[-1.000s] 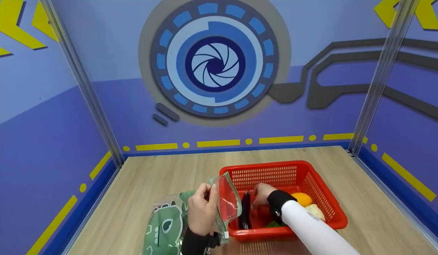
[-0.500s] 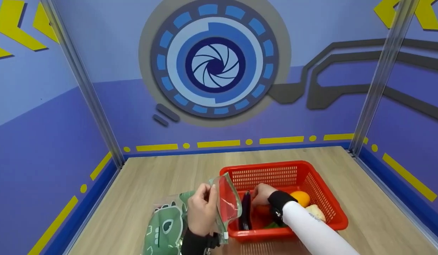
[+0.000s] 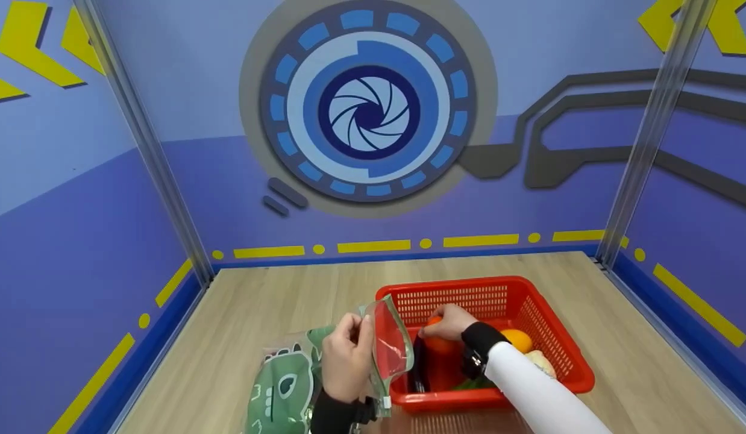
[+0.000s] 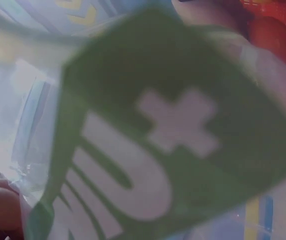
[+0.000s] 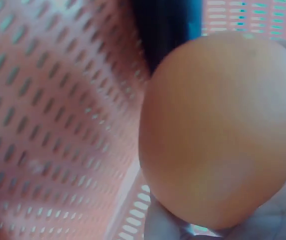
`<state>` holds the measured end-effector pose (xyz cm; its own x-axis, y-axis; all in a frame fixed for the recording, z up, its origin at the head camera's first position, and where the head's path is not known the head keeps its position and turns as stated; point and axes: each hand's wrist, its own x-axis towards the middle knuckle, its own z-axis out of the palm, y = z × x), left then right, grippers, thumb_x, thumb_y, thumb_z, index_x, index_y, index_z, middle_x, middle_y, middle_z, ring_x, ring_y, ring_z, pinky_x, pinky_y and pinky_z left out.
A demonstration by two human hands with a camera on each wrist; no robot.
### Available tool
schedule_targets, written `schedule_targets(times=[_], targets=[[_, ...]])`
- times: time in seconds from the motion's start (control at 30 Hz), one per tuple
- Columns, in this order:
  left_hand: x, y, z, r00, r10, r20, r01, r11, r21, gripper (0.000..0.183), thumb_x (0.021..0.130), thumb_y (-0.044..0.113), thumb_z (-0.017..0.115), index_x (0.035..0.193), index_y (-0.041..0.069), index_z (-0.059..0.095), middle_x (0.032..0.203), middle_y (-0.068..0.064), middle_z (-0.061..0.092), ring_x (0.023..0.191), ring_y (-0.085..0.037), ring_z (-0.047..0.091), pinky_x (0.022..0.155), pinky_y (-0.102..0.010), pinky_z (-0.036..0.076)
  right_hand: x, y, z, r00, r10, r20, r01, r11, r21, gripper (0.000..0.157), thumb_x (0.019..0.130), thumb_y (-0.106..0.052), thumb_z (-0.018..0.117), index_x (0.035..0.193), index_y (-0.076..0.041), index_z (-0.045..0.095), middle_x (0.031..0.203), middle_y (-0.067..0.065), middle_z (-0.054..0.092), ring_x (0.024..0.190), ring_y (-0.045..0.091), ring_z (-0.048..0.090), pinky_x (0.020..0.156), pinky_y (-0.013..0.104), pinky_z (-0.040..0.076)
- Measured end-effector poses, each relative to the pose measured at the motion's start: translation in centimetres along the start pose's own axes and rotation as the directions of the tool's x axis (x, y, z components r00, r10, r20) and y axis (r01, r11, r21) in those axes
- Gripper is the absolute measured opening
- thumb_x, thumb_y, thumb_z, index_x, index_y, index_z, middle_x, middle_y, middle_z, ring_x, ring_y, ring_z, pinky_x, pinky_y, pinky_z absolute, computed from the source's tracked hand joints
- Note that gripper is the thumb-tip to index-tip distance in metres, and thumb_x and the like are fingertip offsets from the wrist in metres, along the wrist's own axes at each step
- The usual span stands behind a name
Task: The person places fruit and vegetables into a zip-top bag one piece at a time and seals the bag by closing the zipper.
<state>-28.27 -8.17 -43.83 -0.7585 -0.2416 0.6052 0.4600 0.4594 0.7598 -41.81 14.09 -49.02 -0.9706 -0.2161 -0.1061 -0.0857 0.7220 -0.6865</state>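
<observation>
In the head view my left hand [image 3: 346,358] pinches the edge of a clear zip bag [image 3: 390,343], whose mouth gapes toward the basket. The bag's green print [image 4: 183,65] covers much of the left wrist view. My right hand [image 3: 452,322] grips an orange-red tomato [image 5: 218,130] inside the red basket [image 3: 451,289]. Held by the fingers [image 5: 273,220], the tomato fills much of the right wrist view. Just left of it, a dark eggplant [image 3: 419,364] lies in the basket, its top partly behind the right hand.
A yellow-orange fruit [image 3: 516,340] and a pale lumpy item [image 3: 540,363] lie at the basket's right, with something green [image 3: 472,383] near its front. Another bag with a green cartoon print [image 3: 282,392] lies on the table [image 3: 276,295] at left. Walls stand behind and on both sides.
My right hand has risen slightly within the basket, bringing the tomato up into view beside the eggplant. My left hand keeps its pinch on the zip bag.
</observation>
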Motion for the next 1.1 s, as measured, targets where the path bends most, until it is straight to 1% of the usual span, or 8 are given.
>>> schedule_targets(times=[0.3,0.5,0.6,0.7,0.83,0.93,1.0,1.1], targets=[[0.0,0.2,0.3,0.998,-0.056,0.038,0.056,0.998,0.005,0.023,0.1,0.012,0.062,0.079,0.011,0.055,0.063,0.007,0.044,0.055,0.0,0.042,0.052,-0.019,0.037,-0.6,-1.1,-1.7,0.996,-0.078,-0.038,0.085,0.967,0.24,0.045,0.089,-0.039,0.074,0.112,-0.001,0.069,0.099,0.011,0.068,0.078,0.017,0.062,0.068,0.029,0.052],[0.1,0.3,0.3,0.998,-0.059,0.038,0.059,0.998,0.006,0.023,0.1,0.013,0.063,0.079,0.011,0.056,0.063,0.007,0.045,0.056,-0.001,0.043,0.052,-0.018,0.037,-1.5,-3.1,-2.1,0.982,-0.18,-0.058,0.187,0.883,0.431,0.038,0.097,-0.033,0.066,0.118,0.0,0.064,0.11,0.015,0.065,0.081,0.016,0.064,0.069,0.031,0.056],[0.1,0.3,0.3,0.998,-0.056,0.037,0.056,0.998,0.007,0.022,0.1,0.013,0.064,0.079,0.011,0.056,0.063,0.007,0.044,0.057,-0.001,0.042,0.053,-0.018,0.036,-2.4,-4.6,-1.9,0.962,-0.261,-0.08,0.266,0.836,0.48,0.033,0.099,-0.028,0.065,0.117,0.0,0.063,0.111,0.017,0.063,0.084,0.017,0.064,0.072,0.032,0.057],[0.1,0.3,0.4,0.998,-0.045,0.041,0.045,0.999,0.002,0.022,0.1,0.013,0.064,0.079,0.011,0.056,0.064,0.007,0.043,0.057,-0.001,0.041,0.054,-0.017,0.035,-3.6,-6.1,-1.3,0.935,-0.348,-0.071,0.339,0.811,0.478,0.03,0.099,-0.025,0.067,0.117,-0.002,0.063,0.112,0.018,0.062,0.088,0.019,0.063,0.076,0.033,0.057],[0.1,0.3,0.5,0.999,-0.027,0.043,0.028,1.0,-0.009,0.022,0.099,0.013,0.064,0.079,0.011,0.056,0.064,0.008,0.041,0.056,0.0,0.039,0.053,-0.017,0.034,-4.9,-7.8,0.0,0.893,-0.449,-0.03,0.424,0.815,0.395,0.025,0.096,-0.025,0.069,0.114,-0.009,0.066,0.112,0.014,0.064,0.091,0.022,0.062,0.077,0.034,0.057],[0.1,0.2,0.6,1.0,0.01,0.014,-0.01,1.0,-0.002,0.024,0.098,0.012,0.065,0.077,0.012,0.055,0.063,0.009,0.04,0.055,0.001,0.038,0.053,-0.018,0.033,-5.2,-8.8,1.2,0.875,-0.484,0.001,0.461,0.833,0.306,0.023,0.094,-0.028,0.07,0.111,-0.014,0.068,0.106,0.009,0.066,0.087,0.02,0.062,0.075,0.031,0.056],[0.1,0.2,0.6,0.999,0.04,-0.011,-0.04,0.999,0.013,0.025,0.097,0.011,0.066,0.075,0.012,0.054,0.062,0.009,0.04,0.055,0.002,0.037,0.052,-0.018,0.032,-5.0,-9.2,2.1,0.876,-0.482,0.016,0.463,0.85,0.25,0.025,0.093,-0.031,0.071,0.111,-0.014,0.068,0.101,0.007,0.067,0.084,0.018,0.061,0.073,0.029,0.055],[0.1,0.3,0.4,0.999,0.045,-0.026,-0.044,0.998,0.036,0.026,0.096,0.011,0.067,0.074,0.012,0.053,0.061,0.01,0.039,0.054,0.002,0.035,0.052,-0.018,0.03,-4.6,-9.9,3.2,0.9,-0.433,0.05,0.414,0.884,0.217,0.028,0.092,-0.033,0.072,0.11,-0.012,0.067,0.09,0.002,0.063,0.078,0.016,0.058,0.069,0.029,0.051]])
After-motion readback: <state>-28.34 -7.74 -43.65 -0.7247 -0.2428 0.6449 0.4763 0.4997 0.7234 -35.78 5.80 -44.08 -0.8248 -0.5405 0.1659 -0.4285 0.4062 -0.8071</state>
